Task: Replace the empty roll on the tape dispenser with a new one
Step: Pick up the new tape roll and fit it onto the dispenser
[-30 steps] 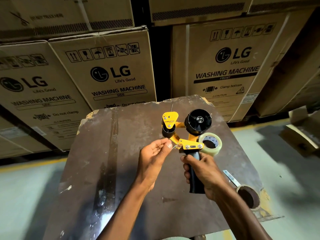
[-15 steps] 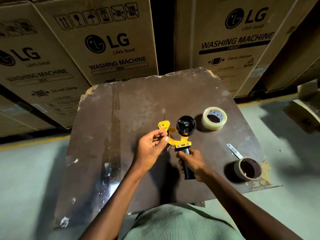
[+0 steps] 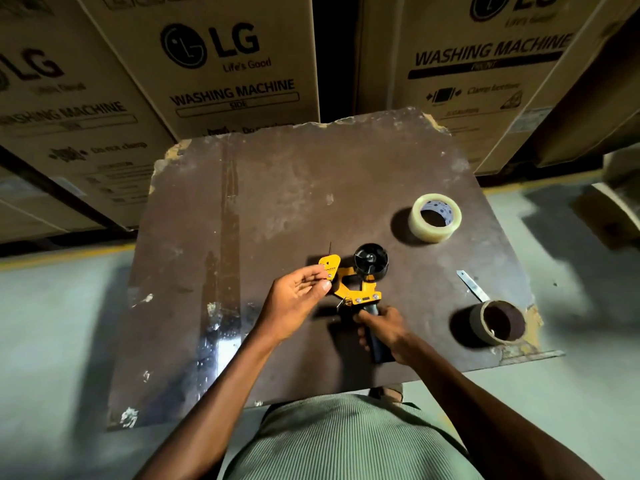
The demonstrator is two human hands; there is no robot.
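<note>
The yellow tape dispenser [image 3: 355, 289] is held over the brown board, its black hub [image 3: 370, 259] bare with no roll on it. My right hand [image 3: 384, 329] grips its black handle. My left hand [image 3: 299, 301] has its fingertips on the yellow front flap by the roller. A new clear tape roll [image 3: 434, 217] lies flat on the board, up and to the right of the dispenser. The empty brown cardboard core [image 3: 498, 325] lies near the board's right front corner.
The worn brown board [image 3: 242, 237] serves as a table, with chipped corners. A small metal strip [image 3: 471, 285] lies just behind the empty core. Tall LG washing machine cartons [image 3: 221, 64] stand close behind the board. Grey floor with a yellow line surrounds it.
The view has pulled back and tilted down, so the dispenser and both hands sit lower and closer to me. Both hands keep the same hold on the dispenser; roll and core lie unmoved.
</note>
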